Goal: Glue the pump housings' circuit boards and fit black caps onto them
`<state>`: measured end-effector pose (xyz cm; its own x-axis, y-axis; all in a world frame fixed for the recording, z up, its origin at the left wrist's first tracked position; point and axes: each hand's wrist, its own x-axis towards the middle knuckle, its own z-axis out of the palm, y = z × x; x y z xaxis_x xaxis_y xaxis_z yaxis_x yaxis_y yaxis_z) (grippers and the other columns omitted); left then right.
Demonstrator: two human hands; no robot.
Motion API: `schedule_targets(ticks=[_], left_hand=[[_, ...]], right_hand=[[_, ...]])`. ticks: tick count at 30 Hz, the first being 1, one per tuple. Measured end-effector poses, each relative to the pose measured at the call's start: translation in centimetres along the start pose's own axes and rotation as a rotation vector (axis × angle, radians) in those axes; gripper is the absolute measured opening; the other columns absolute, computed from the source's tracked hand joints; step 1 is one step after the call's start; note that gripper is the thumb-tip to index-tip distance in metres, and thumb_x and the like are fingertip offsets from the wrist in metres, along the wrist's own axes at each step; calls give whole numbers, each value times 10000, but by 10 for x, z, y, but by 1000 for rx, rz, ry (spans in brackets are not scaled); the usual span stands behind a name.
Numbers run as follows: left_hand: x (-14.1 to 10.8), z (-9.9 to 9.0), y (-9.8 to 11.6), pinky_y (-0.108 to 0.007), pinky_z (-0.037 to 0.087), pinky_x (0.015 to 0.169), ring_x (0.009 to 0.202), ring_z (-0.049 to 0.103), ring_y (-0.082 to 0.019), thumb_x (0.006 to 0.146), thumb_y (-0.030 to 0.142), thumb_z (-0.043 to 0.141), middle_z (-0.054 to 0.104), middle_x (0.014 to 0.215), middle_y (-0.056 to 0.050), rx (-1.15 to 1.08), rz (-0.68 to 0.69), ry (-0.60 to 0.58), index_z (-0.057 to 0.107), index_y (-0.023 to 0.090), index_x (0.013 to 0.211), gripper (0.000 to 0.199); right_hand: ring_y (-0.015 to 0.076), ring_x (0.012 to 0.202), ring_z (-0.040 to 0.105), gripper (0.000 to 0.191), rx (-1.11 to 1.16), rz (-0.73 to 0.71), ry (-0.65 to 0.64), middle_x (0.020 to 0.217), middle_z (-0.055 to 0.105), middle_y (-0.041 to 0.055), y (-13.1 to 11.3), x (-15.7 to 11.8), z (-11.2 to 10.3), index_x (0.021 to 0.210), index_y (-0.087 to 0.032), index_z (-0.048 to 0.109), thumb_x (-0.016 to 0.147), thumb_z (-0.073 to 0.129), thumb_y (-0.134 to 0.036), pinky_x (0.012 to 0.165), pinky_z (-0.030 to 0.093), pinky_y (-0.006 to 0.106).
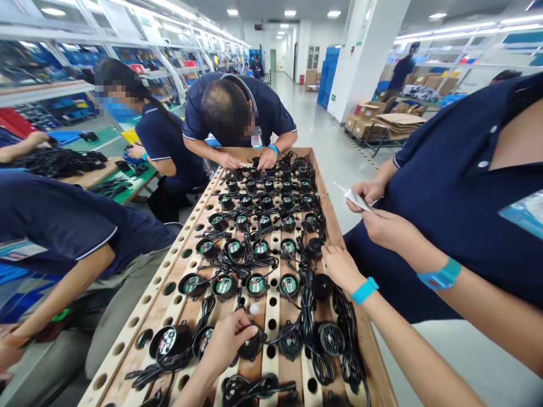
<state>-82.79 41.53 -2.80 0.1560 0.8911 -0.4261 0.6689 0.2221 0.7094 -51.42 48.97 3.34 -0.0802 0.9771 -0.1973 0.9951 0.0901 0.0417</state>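
My left hand (229, 339) is over the near rows, thumb and fingers pinched together beside a black round housing (251, 346); anything between the fingertips is hidden. Just beyond them is a small whitish round spot (254, 309), too blurred to identify. My right hand (343, 270), below a blue wristband, lies across the tray's right side with its fingers stretched out near another black housing (314, 247). Rows of black housings with coiled cables fill the wooden tray (146, 308); many show green boards inside, and some nearby have grilles (331, 339).
Across the tray, a person (237, 113) bends over with both hands among the far housings. At right, another person's hands (369, 195) hold a white paper (357, 199) near the tray edge. More people sit at left beside a green workbench (139, 183).
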Motion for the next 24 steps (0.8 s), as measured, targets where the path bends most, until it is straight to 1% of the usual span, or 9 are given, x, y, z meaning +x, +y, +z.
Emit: schedule_targets(ticks=[2, 3, 6, 9, 13, 16, 18, 21, 24], left_hand=[[0, 0, 1, -242, 306, 550, 575, 475, -146, 685, 402, 557, 503, 564, 26, 6, -12, 1, 460, 209, 620, 226], [-1, 0, 1, -244, 312, 556, 585, 483, -150, 685, 404, 554, 517, 575, 21, 7, -14, -2, 464, 209, 621, 224], [-2, -1, 2, -246, 325, 566, 600, 498, -157, 688, 408, 552, 535, 586, 16, 4, -14, -9, 474, 211, 633, 218], [-2, -1, 2, -239, 317, 558, 590, 493, -149, 698, 387, 563, 520, 577, 25, -2, -15, -8, 473, 209, 634, 209], [-2, 0, 1, -234, 303, 547, 564, 462, -134, 712, 363, 580, 477, 557, 41, 2, 7, 0, 456, 206, 622, 220], [-2, -1, 2, -234, 310, 553, 575, 472, -135, 717, 348, 593, 490, 560, 40, 28, 15, 14, 460, 202, 619, 220], [-2, -2, 3, -233, 318, 560, 586, 488, -137, 716, 338, 603, 506, 561, 38, 48, 28, 19, 462, 198, 613, 224], [-2, -3, 5, -231, 324, 563, 585, 497, -134, 711, 328, 620, 507, 550, 41, 66, 42, 26, 472, 193, 605, 226], [-4, -4, 7, -231, 323, 560, 566, 494, -126, 710, 312, 633, 510, 533, 44, 70, 51, 24, 498, 186, 595, 218]], right_hand=[[266, 1078, 540, 520, -7, 3, -16, 1167, 596, 196, -3, 7, 5, 1394, -77, 415, 881, 333, -66, 880, 393, 366], [262, 1060, 551, 536, -5, 2, -28, 1146, 608, 187, -3, 9, 8, 1404, -84, 407, 873, 333, -60, 859, 404, 356], [241, 1033, 566, 551, 9, -2, -54, 1103, 628, 170, -3, 11, 13, 1397, -82, 421, 854, 334, -44, 825, 422, 315], [222, 1020, 572, 566, 27, -5, -53, 1071, 637, 156, 0, 12, 15, 1404, -88, 409, 844, 345, -38, 835, 423, 295], [227, 1027, 572, 532, 54, 13, 1, 1116, 606, 175, -5, 4, 8, 1389, -72, 420, 863, 345, -49, 866, 418, 306], [235, 1026, 568, 419, 78, 8, 63, 1113, 595, 171, -24, -24, -6, 1294, -80, 510, 926, 317, -135, 878, 417, 324], [193, 955, 592, 339, 148, -66, 66, 1032, 625, 98, -43, -54, -16, 1121, -168, 615, 956, 323, -211, 848, 428, 290], [152, 856, 612, 281, 423, -274, -38, 890, 642, 23, -76, -103, -22, 917, -219, 657, 947, 377, -223, 777, 440, 250], [142, 852, 614, 254, 555, -407, -152, 889, 642, 8, -109, -143, -13, 892, -227, 663, 920, 413, -191, 775, 451, 235]])
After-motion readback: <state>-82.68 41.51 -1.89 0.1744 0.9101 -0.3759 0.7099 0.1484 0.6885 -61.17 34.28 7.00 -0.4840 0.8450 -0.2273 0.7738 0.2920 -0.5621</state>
